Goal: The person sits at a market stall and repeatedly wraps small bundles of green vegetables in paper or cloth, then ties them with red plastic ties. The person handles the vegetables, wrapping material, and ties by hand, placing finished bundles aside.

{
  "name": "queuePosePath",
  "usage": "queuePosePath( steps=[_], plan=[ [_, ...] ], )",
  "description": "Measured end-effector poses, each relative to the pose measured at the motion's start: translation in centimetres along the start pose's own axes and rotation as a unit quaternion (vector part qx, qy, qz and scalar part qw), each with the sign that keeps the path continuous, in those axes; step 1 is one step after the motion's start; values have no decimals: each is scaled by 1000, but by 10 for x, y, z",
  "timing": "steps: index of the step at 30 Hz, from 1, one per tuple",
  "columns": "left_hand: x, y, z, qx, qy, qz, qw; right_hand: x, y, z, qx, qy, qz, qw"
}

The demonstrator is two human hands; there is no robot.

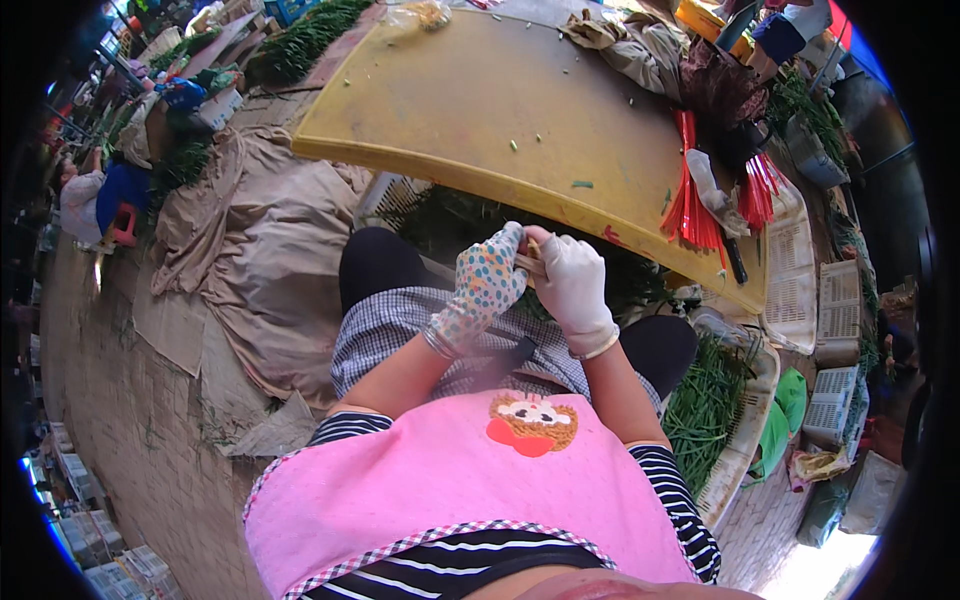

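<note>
My left hand (489,279), in a white glove with coloured dots, meets my right hand (574,281) in front of the yellow table's near edge. A plain white glove covers the right one, with a fingertip bare. Between them is a small brownish, strip-like thing (531,264), which both hands grip; my fingers hide most of it and its kind is unclear. Below the hands lies a checked cloth (390,315) over my lap. Under the table edge, dark green leafy stalks (450,214) fill a white plastic crate (379,196).
The yellow tabletop (480,97) carries red plastic strips (690,202), a black-handled tool (735,261) and crumpled cloth (645,49). A crate of green stalks (701,409) stands at my right, a brown cloth (262,217) at my left. Another person (81,196) is at far left.
</note>
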State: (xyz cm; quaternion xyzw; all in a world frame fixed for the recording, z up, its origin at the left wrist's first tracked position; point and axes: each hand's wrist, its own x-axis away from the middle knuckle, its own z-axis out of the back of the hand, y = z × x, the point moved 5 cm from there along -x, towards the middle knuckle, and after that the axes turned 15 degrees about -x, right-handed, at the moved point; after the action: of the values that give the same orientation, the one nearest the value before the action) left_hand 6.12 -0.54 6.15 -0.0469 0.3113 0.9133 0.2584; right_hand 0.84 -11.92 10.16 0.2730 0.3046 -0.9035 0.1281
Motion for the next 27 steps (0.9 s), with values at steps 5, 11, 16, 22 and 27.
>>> queuePosePath(
  steps=[5, 11, 16, 22, 27],
  plan=[
    [-8, -44, -24, 198, 20, 105, 974, 3, 1, -7, -1, 36, -10, 999],
    [0, -40, -52, 381, -29, 136, 914, 15, 20, -23, 85, -5, -95, 992],
    [9, -18, -38, 87, -81, 78, 990, 15, 16, -15, 11, 29, -72, 997],
    [3, -69, -79, 274, -78, 217, 934, 19, 5, -26, 29, 11, 33, 999],
    [29, -86, -130, 598, -189, 203, 752, 26, 18, -37, 63, 31, 3, 998]
  ],
)
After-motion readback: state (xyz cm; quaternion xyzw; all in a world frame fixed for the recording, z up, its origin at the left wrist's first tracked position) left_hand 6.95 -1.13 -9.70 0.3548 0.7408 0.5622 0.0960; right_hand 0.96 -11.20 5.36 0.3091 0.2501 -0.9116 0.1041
